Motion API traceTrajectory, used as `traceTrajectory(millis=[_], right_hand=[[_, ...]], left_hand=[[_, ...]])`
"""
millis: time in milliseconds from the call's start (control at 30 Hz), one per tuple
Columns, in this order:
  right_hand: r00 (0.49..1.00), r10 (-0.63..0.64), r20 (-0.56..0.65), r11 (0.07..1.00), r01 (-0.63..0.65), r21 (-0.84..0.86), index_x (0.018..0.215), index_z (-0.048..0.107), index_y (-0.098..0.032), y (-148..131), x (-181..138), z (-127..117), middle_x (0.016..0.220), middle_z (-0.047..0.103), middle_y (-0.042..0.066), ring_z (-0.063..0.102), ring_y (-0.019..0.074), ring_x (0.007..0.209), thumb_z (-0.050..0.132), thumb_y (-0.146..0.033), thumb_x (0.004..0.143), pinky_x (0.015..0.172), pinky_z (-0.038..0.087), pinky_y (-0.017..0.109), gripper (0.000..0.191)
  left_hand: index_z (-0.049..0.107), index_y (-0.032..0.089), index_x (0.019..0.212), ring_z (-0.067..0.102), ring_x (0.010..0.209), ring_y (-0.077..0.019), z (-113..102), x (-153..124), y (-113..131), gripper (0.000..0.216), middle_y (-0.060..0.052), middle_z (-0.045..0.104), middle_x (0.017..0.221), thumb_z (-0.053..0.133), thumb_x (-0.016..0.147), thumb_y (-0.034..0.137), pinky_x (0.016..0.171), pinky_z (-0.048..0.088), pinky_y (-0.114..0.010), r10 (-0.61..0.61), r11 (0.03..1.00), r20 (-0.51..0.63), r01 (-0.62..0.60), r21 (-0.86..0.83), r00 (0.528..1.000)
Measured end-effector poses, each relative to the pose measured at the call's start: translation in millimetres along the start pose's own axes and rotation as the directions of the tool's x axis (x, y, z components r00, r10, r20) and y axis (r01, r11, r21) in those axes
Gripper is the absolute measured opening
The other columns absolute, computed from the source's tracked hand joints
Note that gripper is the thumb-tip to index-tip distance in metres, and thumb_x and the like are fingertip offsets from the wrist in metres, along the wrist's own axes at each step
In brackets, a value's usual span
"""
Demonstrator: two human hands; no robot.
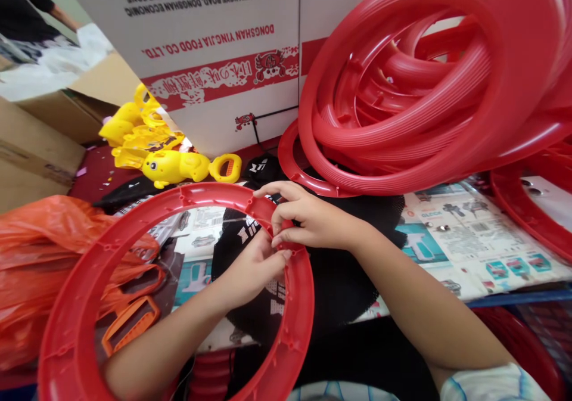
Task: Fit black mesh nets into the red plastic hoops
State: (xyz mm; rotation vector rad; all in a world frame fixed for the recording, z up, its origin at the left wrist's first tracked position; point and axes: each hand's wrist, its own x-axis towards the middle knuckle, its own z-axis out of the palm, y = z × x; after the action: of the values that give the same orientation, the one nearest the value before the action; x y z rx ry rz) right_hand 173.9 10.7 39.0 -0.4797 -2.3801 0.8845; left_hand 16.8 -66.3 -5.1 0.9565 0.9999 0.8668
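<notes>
A large red plastic ring (297,311) with a hollow channelled face is tilted up in front of me. My left hand (254,270) comes through its opening and grips the upper right part of the rim, thumb on the near face and fingers partly hidden behind. On the same stretch of rim, my right hand (299,216) is closed, its thumb and fingers bent together at the inner edge and its index finger laid over the rim. Any small part between those fingertips is hidden. Beneath the ring lies black mesh fabric (339,282) with white printing.
Red rings (402,121) are heaped at the right. Yellow animal-shaped plastic toys (179,165) lie at back left, before a printed white carton (201,37). An orange plastic bag (40,270) and an orange handle (129,323) sit at left. Printed card sheets (473,234) cover the table.
</notes>
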Motion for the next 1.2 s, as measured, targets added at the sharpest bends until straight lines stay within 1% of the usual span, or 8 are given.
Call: traceTrajectory(millis=[200,300,400,533,633,833,1033,1200], right_hand=[[0.999,0.043,-0.008,0.996,-0.042,0.075,0.07,0.058,-0.014,2.5,1.2,-0.3,0.126,0.052,0.01,0.05,0.0182,0.12,0.063,-0.005,0.076,0.1,0.043,0.034,0.012],[0.998,0.052,-0.028,0.995,-0.05,0.085,0.07,0.059,-0.015,3.8,1.2,1.5,0.12,0.056,0.009,0.054,0.0181,0.114,0.064,-0.003,0.075,0.095,0.047,0.034,0.013],[0.998,0.045,-0.048,0.996,-0.041,0.082,0.071,0.062,-0.015,3.8,1.0,2.1,0.114,0.058,0.008,0.057,0.0174,0.109,0.065,-0.005,0.074,0.092,0.048,0.034,0.011],[0.998,0.019,-0.068,0.997,-0.013,0.075,0.074,0.067,-0.016,1.5,1.2,0.6,0.116,0.058,0.008,0.055,0.0179,0.111,0.069,-0.01,0.074,0.095,0.046,0.035,0.006],[0.996,-0.012,-0.085,0.996,0.019,0.083,0.076,0.069,-0.015,-0.2,1.4,-0.1,0.123,0.054,0.01,0.051,0.0193,0.117,0.069,-0.013,0.076,0.1,0.042,0.037,0.002],[0.998,-0.007,-0.064,0.994,0.014,0.107,0.076,0.068,-0.015,-0.9,1.4,2.7,0.126,0.05,0.011,0.046,0.0202,0.124,0.069,-0.013,0.076,0.107,0.035,0.039,0.002],[0.994,0.089,-0.071,0.966,-0.069,0.251,0.074,0.069,-0.016,2.7,1.0,4.9,0.119,0.049,0.006,0.05,0.0185,0.115,0.073,-0.013,0.07,0.101,0.04,0.036,0.006],[0.991,0.128,-0.039,0.953,-0.112,0.281,0.072,0.07,-0.017,7.9,1.2,5.5,0.111,0.047,0.003,0.051,0.0158,0.101,0.074,-0.015,0.068,0.094,0.044,0.035,0.006]], left_hand=[[0.042,0.022,0.108,0.059,0.069,-0.01,-3.5,4.5,0.6,0.037,0.002,0.059,0.089,0.064,0.079,0.025,0.066,0.05,-0.025,0.05,0.997,-0.028,-0.052,-0.056,0.998],[0.044,0.021,0.103,0.06,0.071,-0.0111,-5.1,7.5,1.8,0.035,0.002,0.059,0.088,0.066,0.076,0.024,0.067,0.05,-0.026,0.085,0.994,-0.046,-0.088,-0.07,0.995],[0.046,0.019,0.098,0.059,0.07,-0.0111,-6.1,9.4,3.3,0.036,0.002,0.059,0.083,0.07,0.071,0.022,0.062,0.048,-0.022,0.116,0.991,-0.059,-0.119,-0.059,0.992],[0.047,0.018,0.097,0.059,0.07,-0.0111,-3.3,8.1,5.2,0.038,0.001,0.061,0.084,0.072,0.068,0.019,0.061,0.048,-0.021,0.129,0.991,-0.051,-0.13,-0.02,0.99],[0.047,0.018,0.093,0.059,0.076,-0.0123,0.3,5.7,5.8,0.036,0.001,0.06,0.085,0.071,0.067,0.017,0.066,0.049,-0.022,0.117,0.993,-0.039,-0.117,0.017,0.992],[0.048,0.015,0.094,0.057,0.074,-0.0126,3.5,1.1,7.7,0.034,-0.001,0.061,0.086,0.068,0.067,0.014,0.066,0.047,-0.023,0.059,0.994,0.009,-0.06,0.088,0.998],[0.05,0.015,0.097,0.056,0.08,-0.0151,2.6,-2.3,7.6,0.034,-0.003,0.059,0.089,0.069,0.069,0.017,0.07,0.048,-0.026,0.011,0.994,0.068,-0.018,0.104,0.998],[0.051,0.016,0.104,0.054,0.081,-0.0131,4.3,-3.3,4.7,0.035,-0.002,0.057,0.091,0.067,0.073,0.016,0.072,0.048,-0.025,-0.018,0.996,0.134,0.005,0.089,0.991]])
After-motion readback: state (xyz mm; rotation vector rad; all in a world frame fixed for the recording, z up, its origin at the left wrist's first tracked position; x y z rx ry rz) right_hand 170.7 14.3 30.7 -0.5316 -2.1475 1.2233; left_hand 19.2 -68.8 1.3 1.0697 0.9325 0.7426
